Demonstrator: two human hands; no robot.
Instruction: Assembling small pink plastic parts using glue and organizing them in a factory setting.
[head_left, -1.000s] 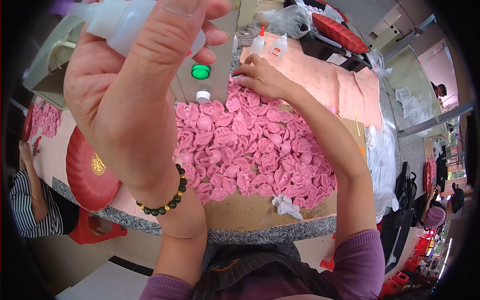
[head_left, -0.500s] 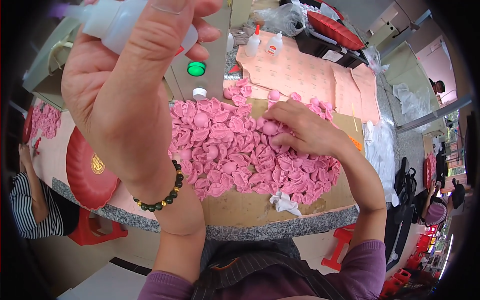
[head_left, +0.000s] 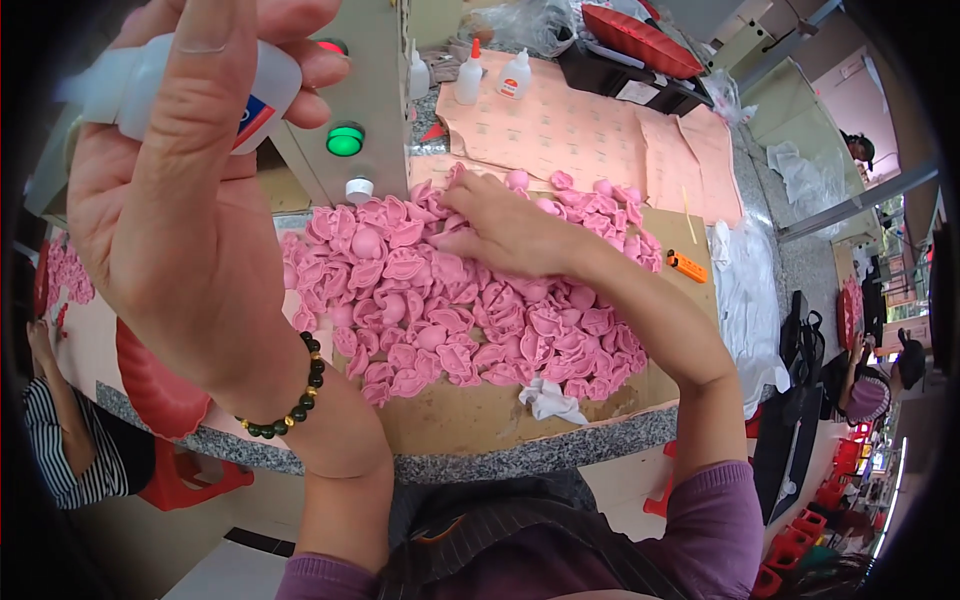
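Observation:
My left hand (head_left: 190,200), raised close to the camera, is wrapped round a white squeeze bottle (head_left: 268,88) with a narrow nozzle. A bracelet of dark and gold beads (head_left: 298,410) circles that wrist. My right hand (head_left: 510,230) is low over the far left part of a heap of pink moulded pieces (head_left: 430,335). Its thumb and fingers are apart, with pink pieces beneath and between them; no piece is plainly gripped. The heap mixes folded, leaf-like shells and round balls.
White bottles (head_left: 468,78) stand on pink sheets (head_left: 560,130) behind the heap. Left of them is a grey box with a green button (head_left: 345,140). A red fluted tray (head_left: 160,385), crumpled tissue (head_left: 552,400) and orange cutter (head_left: 687,266) lie around. Other people are at both sides.
My right hand has moved left across the heap, away from a pink ball. My left hand has shifted left with the bottle. The whole view has also shifted a little.

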